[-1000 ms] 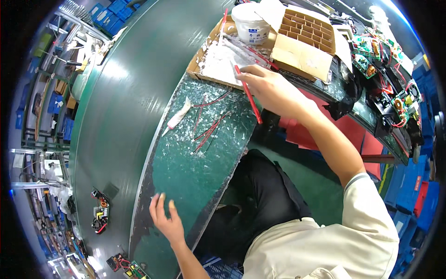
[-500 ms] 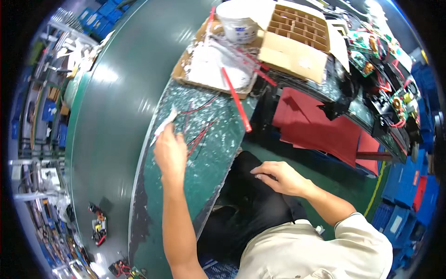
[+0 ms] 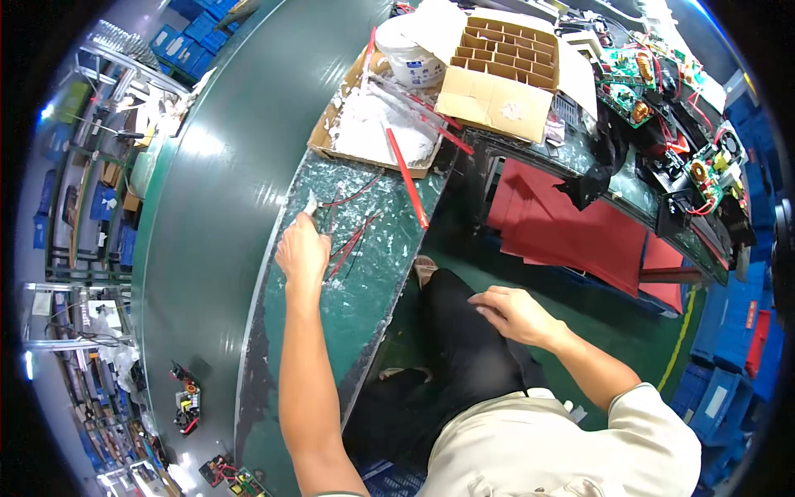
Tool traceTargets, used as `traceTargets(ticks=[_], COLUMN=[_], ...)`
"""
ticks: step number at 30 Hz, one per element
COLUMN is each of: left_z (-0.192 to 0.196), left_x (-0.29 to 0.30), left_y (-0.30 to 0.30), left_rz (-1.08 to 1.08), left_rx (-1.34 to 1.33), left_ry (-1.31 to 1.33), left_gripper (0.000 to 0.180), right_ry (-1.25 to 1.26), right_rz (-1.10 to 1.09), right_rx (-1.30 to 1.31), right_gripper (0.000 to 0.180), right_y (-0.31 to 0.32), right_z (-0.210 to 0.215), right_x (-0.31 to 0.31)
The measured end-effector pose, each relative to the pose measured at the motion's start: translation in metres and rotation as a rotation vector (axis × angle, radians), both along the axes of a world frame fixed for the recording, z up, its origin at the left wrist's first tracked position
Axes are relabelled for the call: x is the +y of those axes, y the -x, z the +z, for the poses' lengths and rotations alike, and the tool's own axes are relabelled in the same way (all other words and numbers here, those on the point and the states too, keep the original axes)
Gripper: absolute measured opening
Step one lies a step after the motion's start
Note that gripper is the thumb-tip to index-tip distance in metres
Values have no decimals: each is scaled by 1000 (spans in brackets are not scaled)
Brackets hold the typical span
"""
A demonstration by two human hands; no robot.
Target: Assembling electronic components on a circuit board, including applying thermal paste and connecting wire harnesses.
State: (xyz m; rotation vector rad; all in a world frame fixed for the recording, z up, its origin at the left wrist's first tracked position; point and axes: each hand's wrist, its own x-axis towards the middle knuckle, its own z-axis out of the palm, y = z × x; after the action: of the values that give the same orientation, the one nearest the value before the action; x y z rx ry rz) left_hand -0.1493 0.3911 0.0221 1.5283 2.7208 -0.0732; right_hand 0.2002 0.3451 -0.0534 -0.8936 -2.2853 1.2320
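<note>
Presently, red and black wires [image 3: 351, 244]: we judge these the likeliest snag, since they lie just beside our left hand [image 3: 303, 250], and a sideways sweep could drag them along.
Long red rod [image 3: 406, 176]: it leans across the rim of the cardboard tray [image 3: 335, 155], its near end at the edge of the worktop [image 3: 358, 308]; we think a knock could tip it to the floor.
White tube [image 3: 311, 204]: a hard squeeze, we suspect, could force out whatever is inside, and a loose hold could let it slip.
Tube's place: it sits within our left hand, over the worktop, with one pale end poking out beyond the fingers on the side away from us; the rest is hidden beneath the hand.
Left hand: back turned up, fingers curled closed around the tube; we cannot tell how firmly.
Right hand [image 3: 517, 316]: over our thigh, well apart from the tube, fingers loosely bent and partly open, nothing visible in it.
White bucket [image 3: 412, 65]: beyond both hands, at the tray's far side.
</note>
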Motion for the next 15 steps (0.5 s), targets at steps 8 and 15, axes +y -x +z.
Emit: traceTargets(ticks=[8, 15], left_z=[11, -7], left_x=[-43, -77], left_y=[12, 15], left_rz=[53, 356], left_rx=[-419, -969], left_ry=[-368, -452], left_gripper=[25, 29], right_ry=[46, 1], right_rz=[40, 136], right_rx=[114, 324], right_gripper=[25, 36], right_y=[23, 123], right_z=[14, 39], right_x=[8, 25])
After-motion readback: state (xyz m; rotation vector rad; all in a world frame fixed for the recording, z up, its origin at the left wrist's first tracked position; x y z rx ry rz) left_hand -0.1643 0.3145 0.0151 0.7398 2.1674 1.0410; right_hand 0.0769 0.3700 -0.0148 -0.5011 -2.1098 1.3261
